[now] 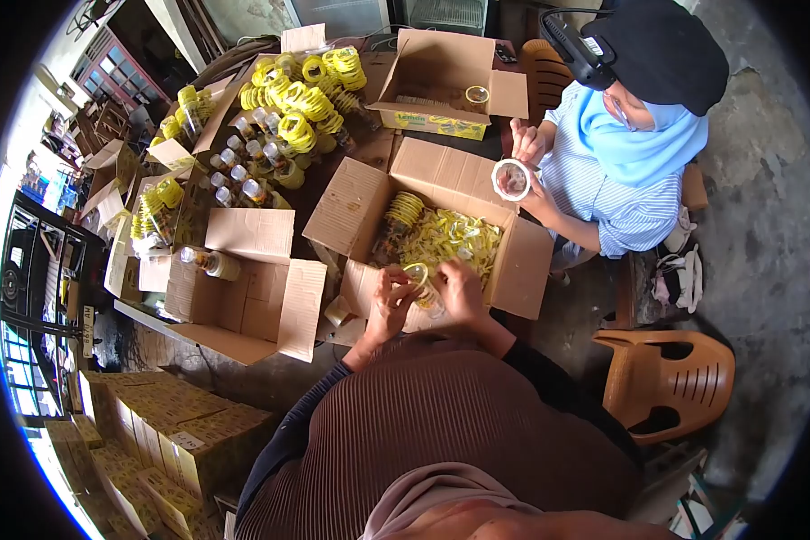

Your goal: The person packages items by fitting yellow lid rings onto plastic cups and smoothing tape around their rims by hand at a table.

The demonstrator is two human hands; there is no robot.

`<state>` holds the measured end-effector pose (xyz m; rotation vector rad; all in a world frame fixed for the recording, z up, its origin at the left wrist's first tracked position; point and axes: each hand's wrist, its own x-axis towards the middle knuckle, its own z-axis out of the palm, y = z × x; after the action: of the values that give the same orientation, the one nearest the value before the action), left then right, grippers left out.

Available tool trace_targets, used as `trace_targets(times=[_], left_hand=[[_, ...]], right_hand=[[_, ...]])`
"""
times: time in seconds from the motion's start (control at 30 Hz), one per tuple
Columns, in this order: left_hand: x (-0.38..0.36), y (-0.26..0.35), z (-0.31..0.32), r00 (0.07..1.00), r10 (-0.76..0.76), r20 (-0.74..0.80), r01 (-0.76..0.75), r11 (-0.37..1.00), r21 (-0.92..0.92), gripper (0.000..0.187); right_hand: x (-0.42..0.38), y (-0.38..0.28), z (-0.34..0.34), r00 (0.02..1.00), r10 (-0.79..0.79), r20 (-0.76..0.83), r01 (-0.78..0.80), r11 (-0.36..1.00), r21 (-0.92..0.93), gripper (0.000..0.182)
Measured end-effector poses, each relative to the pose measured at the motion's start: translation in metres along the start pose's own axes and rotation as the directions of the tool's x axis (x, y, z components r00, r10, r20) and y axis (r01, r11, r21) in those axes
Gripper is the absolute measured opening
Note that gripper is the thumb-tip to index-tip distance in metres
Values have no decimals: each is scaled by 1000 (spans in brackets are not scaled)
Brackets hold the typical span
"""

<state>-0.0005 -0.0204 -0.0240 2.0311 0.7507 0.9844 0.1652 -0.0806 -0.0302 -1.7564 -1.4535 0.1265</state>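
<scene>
My left hand (391, 304) is closed around a clear plastic cup with a yellow rim (415, 273), held tilted over the near edge of an open carton. My right hand (460, 290) is at the cup's other side with its fingers bent together; what they pinch is hidden. Just beyond, the carton (443, 167) contains many yellow strips (459, 236). A stack of yellow-rimmed cups (400, 220) lies at its left inside. A small pale cup (338, 311) lies left of my left hand.
Across the table's right corner, a co-worker (616, 171) holds a white-rimmed cup (512, 180). Stacked yellow-rimmed cups (301, 99) and filled jars (243, 162) crowd the back left. Open cartons (252, 292) stand left and behind. A brown plastic chair (675, 382) is at right.
</scene>
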Motion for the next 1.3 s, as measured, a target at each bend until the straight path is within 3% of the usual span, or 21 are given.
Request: trace_targets(times=[0.07,0.1,0.17,0.3,0.37,0.4,0.47,0.5,0.57,0.6,0.87,1.0,1.3], left_hand=[[5,-7,-6,999,-8,-32,8,1000,-1,14],[6,-12,-10,998,-18,-58,18,1000,-2,15],[10,-12,-18,973,-228,-28,201,902,-382,9],[7,-24,-35,925,-379,32,327,750,-575,13],[6,-28,-43,887,-450,104,370,558,-743,16],[6,-34,-46,889,-451,76,350,565,-747,16],[5,-47,-49,860,-491,137,343,358,-868,18],[8,-42,-54,862,-494,113,323,363,-874,18],[11,-31,-62,828,-527,192,331,183,-926,22],[11,-32,-64,848,-492,195,336,216,-917,36],[12,-37,-66,805,-581,116,212,99,-972,45],[12,-22,-71,766,-634,106,167,36,-985,42],[-21,-37,-86,783,-610,121,49,-133,-990,28]], right_hand=[[-2,16,3,983,184,15,-183,963,200,11],[-5,23,6,983,181,18,-181,963,202,11],[-12,35,8,976,216,22,-216,954,209,11],[-22,37,-1,912,331,244,-362,927,97,10],[-30,44,4,955,205,216,-233,966,111,9],[-31,44,4,952,180,249,-204,976,74,9],[-32,45,5,907,196,374,-218,976,15,12],[-32,49,8,907,174,384,-196,980,19,12],[-34,57,15,885,91,456,-123,992,42,13],[-33,53,14,892,77,445,-103,994,33,13],[-32,49,13,888,67,455,-118,989,85,15],[-33,41,10,895,74,441,-104,994,45,11],[-41,42,16,911,29,410,-41,999,21,11]])
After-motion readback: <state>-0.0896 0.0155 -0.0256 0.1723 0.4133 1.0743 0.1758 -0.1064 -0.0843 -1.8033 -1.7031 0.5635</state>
